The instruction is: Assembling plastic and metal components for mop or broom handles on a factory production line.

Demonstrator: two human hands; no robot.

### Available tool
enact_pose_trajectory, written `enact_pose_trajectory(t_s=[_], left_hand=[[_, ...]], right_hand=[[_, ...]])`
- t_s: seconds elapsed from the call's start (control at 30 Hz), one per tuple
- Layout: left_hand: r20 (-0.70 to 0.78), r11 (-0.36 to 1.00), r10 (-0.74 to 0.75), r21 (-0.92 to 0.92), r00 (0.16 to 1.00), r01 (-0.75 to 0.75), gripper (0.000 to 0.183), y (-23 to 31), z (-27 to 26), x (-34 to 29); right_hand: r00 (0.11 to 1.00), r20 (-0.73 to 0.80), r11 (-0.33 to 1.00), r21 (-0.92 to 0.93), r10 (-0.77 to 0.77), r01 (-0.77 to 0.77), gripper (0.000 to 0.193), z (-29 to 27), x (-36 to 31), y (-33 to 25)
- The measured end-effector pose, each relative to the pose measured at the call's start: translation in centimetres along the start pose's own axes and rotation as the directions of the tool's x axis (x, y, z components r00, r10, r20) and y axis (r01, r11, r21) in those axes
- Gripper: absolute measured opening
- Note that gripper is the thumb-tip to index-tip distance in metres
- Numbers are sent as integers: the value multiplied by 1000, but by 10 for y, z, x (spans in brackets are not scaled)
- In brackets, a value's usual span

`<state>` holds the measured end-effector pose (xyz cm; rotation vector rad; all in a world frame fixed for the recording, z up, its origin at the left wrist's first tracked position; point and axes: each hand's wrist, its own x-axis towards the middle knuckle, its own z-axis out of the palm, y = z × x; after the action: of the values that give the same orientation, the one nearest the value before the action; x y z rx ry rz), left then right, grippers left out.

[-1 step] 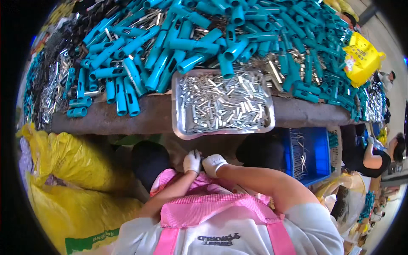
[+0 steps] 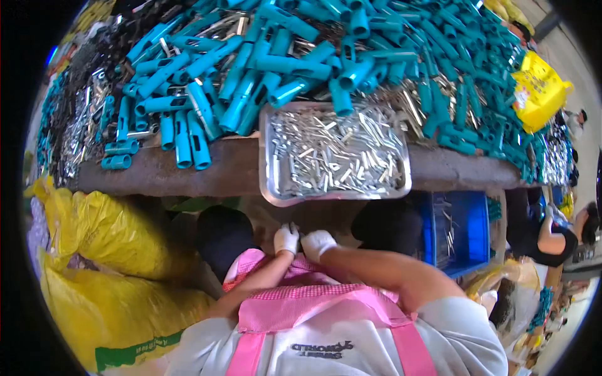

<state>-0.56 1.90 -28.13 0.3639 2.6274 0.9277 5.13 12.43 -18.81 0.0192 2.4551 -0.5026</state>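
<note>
My left hand [image 2: 286, 239], in a white glove, is low over my lap below the table edge, with its fingers curled together. Close beside it, my right hand [image 2: 318, 244] is balled in a matching glove. Whatever the fingers may hold is hidden. Past the hands, a shallow metal tray [image 2: 268, 164] juts over the table's front edge. A heap of small silvery metal strips [image 2: 338, 150] fills it. Teal slotted tubes [image 2: 301, 66] are piled behind the tray and to both sides.
At right, below the table [image 2: 207, 169], stands a blue bin [image 2: 471, 213] with some metal strips inside. Yellow sacks [image 2: 119, 235] crowd the left. A yellow bag [image 2: 538, 91] lies on the far-right tubes. Another person [image 2: 547, 235] sits at far right.
The strips in the tray lie differently, and fewer show in the blue bin. The tray and tubes sit slightly further right in view. Both hands hold nearly the same pose.
</note>
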Motion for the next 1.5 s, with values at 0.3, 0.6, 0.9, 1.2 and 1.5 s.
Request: enact_pose_trajectory(t_s=[0.3, 0.6, 0.9, 1.2, 1.5], left_hand=[[179, 994, 102, -61, 979, -93, 35, 28, -33, 2], [215, 990, 98, -123, 972, -72, 36, 33, -34, 2], [443, 816, 43, -533, 895, 225, 45, 20, -31, 7], [472, 656, 640, 76, 606, -751, 36, 97, -106, -42], [805, 127, 592, -136, -35, -983, 49, 256, -56, -201]], right_hand=[[997, 58, 996, 68, 48, -52, 29, -29, -20, -10], [995, 6, 986, 134, 103, -103, 30, -31, -31, -17], [992, -49, 980, 168, 119, -109, 38, -3, -25, -12], [943, -149, -65, 982, 297, 176, 36, -27, -217, 27], [52, -497, 489, 865, 866, 111, 65, 187, -400, -9]])
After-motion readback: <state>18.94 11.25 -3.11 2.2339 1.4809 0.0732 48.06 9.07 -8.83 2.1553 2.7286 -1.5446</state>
